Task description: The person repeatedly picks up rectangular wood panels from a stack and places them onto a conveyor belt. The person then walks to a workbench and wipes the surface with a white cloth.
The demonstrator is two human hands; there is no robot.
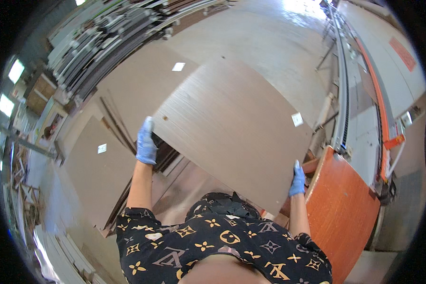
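A large grey-brown wood-grain panel (236,132) is held out in front of me, tilted, with a small white label near its right edge. At its left corner, my left hand (146,142) in a blue glove is closed on the edge, thumb on top. My right hand (297,180), gloved the same way, grips the edge near the right corner. The fingers of both hands are mostly hidden beneath the panel. Under and beyond it lies a stack of similar brown panels (137,75), the top one bearing a white label.
Another labelled panel stack (92,165) stands at the left. An orange-brown wooden board (343,208) is close to my right arm. Along the right runs a long machine with a metal rail (341,85) and orange beam (374,85). Piled boards (109,47) fill the far left.
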